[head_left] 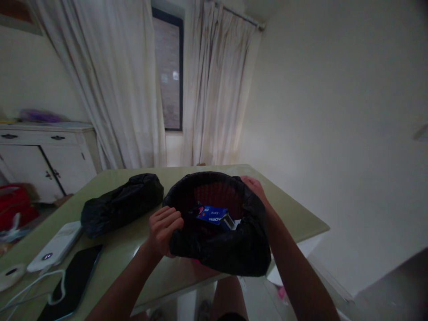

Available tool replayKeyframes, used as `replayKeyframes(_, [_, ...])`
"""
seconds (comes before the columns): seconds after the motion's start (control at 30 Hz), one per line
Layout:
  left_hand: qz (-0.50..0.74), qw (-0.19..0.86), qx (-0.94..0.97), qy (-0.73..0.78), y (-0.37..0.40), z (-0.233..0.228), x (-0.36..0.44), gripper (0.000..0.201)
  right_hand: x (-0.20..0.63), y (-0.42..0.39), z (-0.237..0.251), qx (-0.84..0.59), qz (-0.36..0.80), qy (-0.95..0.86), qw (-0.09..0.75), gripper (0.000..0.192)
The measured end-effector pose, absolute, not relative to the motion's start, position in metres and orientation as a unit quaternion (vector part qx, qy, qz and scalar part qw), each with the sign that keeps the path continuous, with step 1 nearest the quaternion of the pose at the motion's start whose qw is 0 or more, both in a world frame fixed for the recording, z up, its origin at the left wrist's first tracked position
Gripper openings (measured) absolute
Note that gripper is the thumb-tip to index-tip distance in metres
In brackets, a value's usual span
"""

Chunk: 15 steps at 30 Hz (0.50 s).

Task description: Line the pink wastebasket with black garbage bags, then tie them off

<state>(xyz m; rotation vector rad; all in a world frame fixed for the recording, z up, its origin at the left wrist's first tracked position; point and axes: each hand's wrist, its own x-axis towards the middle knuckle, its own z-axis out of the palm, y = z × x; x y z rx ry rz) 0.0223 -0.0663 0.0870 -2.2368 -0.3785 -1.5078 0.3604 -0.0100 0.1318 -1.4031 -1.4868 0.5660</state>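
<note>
Two hands: I see both of mine on one black-lined bin at the near edge of the green table.
Left hand: fingers curled and clenched on the bin's left rim, gripping the black bag liner where it folds over the edge.
Right hand: it sits on the far right rim; the fingers bend over the liner there and press on it, though I cannot tell how tightly, since the plastic hides the tips.
Bin: a reddish basket wall shows inside the liner; the bin stands between my forearms and partly overhangs the table's front edge.
Inside the bin: a blue Oreo box lies tilted near the middle, with a pale scrap just beside its right end.
Second bag: a bundled black plastic bag lies on the table to the left of the bin, close to it but apart.
Left table edge: a white power bank with a white cable, and a dark phone lying flat just beside it.
Background: a white cabinet on the left, pale curtains either side of a dark window.
</note>
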Motion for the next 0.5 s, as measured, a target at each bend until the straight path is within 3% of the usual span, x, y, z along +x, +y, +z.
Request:
replayKeyframes(0.27, [-0.544,0.239,-0.789,-0.159,-0.06,0.078,0.034,0.058,0.346,0.005,0.163,-0.597,0.126,-0.747,0.265,0.029])
replayKeyframes(0.4, [-0.546,0.255,-0.778,-0.177,-0.054,0.074,0.037,0.058,0.316,0.008,0.165,-0.595,0.064,-0.773,0.209,0.021])
replayKeyframes(0.5, [-0.54,0.268,-0.774,-0.193,-0.051,0.072,0.035,0.057,0.296,0.011,0.162,-0.578,0.104,-0.776,0.228,0.026])
